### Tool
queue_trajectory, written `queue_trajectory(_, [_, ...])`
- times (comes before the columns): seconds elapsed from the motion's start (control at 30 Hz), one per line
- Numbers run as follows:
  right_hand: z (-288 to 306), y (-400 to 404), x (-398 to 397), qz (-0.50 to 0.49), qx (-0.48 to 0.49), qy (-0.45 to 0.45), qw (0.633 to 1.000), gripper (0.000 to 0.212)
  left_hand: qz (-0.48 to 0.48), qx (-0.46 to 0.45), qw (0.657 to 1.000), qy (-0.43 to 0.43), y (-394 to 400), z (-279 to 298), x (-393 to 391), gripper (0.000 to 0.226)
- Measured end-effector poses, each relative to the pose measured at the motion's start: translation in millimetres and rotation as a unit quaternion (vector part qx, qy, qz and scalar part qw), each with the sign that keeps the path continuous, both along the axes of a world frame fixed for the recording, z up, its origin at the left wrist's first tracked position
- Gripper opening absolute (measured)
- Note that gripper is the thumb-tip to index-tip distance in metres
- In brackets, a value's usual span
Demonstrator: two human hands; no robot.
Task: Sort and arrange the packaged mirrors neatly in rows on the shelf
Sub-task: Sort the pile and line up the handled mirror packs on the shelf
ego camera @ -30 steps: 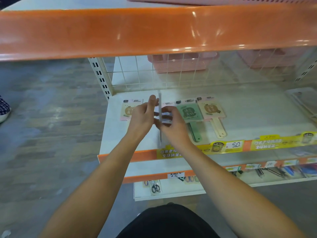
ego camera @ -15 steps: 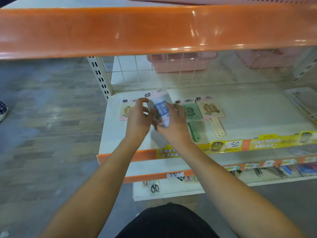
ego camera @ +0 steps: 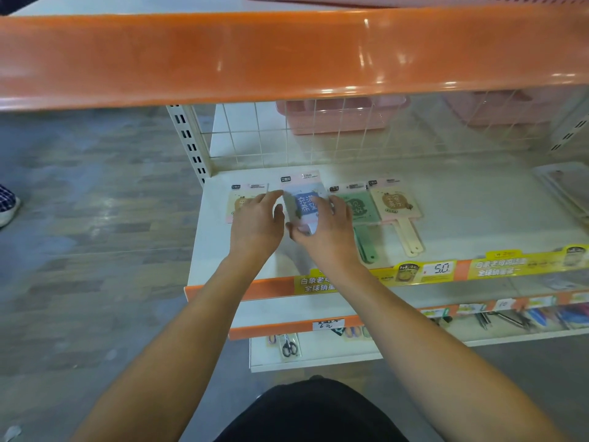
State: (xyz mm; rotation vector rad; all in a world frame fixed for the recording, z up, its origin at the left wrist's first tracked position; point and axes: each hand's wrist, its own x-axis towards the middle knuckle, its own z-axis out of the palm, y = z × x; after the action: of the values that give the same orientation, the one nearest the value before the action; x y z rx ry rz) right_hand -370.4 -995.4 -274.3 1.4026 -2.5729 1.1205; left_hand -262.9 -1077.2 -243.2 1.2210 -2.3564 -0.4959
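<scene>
Four packaged mirrors lie in one row toward the back left of the white shelf point(ego camera: 446, 218), packaging headers toward the wire grid back point(ego camera: 350, 132).

Item 1: pink-edged mirror point(ego camera: 237, 202), leftmost, flat on the shelf, largely hidden under the left hand point(ego camera: 256, 223).

Item 2: blue-faced mirror point(ego camera: 306, 200), second in the row, between the two hands. Its header sits a little further back than the neighbours' headers. Whether it lies fully flat or is slightly lifted cannot be told.

Item 3: green mirror point(ego camera: 360, 212), third, flat, handle pointing toward the shelf front, partly covered by the right hand point(ego camera: 325, 232).

Item 4: cream mirror point(ego camera: 396, 204), fourth, flat, just beside the green one, handle toward the front.

Left hand: palm down, fingers extended and close together, tips at the left edge of the blue-faced mirror; thumb toward the packet's lower left.

Right hand: palm down over the lower right part of the blue-faced mirror, fingers curled at its right edge, thumb pinching near its handle.

Fittings: orange shelf lip point(ego camera: 287, 52) above; yellow price strip point(ego camera: 439, 269) along the front edge of the shelf.

Other stock: pink baskets point(ego camera: 338, 119) behind the grid; scissors point(ego camera: 289, 347) on a lower shelf.

Floor, far left: a shoe point(ego camera: 8, 207).
</scene>
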Motion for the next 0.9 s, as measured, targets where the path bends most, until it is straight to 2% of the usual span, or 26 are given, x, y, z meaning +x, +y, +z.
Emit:
queue_trajectory(0.07, [-3.5, -1.9, 0.8, -0.01, -0.002, 0.008, 1.0, 0.073, 0.02, -0.034, 0.996, -0.074, -3.8, -6.5, 2.7, 0.037])
queue_trajectory(0.17, [-5.0, -5.5, 1.5, -0.023, 0.024, 0.009, 0.999, 0.072, 0.031, -0.048, 0.991, -0.119, -5.7, -11.7, 6.3, 0.04])
queue_trajectory(0.37, [-8.1, -11.2, 0.2, -0.032, 0.107, 0.007, 0.994, 0.074, 0.044, -0.039, 0.991, -0.118, -6.0, -12.6, 11.6, 0.039])
queue_trajectory(0.6, [-13.7, -13.2, 3.1, -0.037, 0.147, 0.043, 0.988, 0.077, 0.049, -0.034, 0.991, -0.123, -9.7, -13.7, 14.3, 0.036])
queue_trajectory(0.8, [-13.1, -14.0, 2.8, -0.056, 0.169, 0.085, 0.98, 0.064, 0.053, -0.033, 0.991, -0.119, -11.6, -15.1, 16.0, 0.035])
queue_trajectory(0.9, [-10.2, -14.7, 1.3, -0.052, 0.198, 0.076, 0.976, 0.064, 0.057, -0.029, 0.991, -0.118, -11.8, -15.3, 17.7, 0.036])
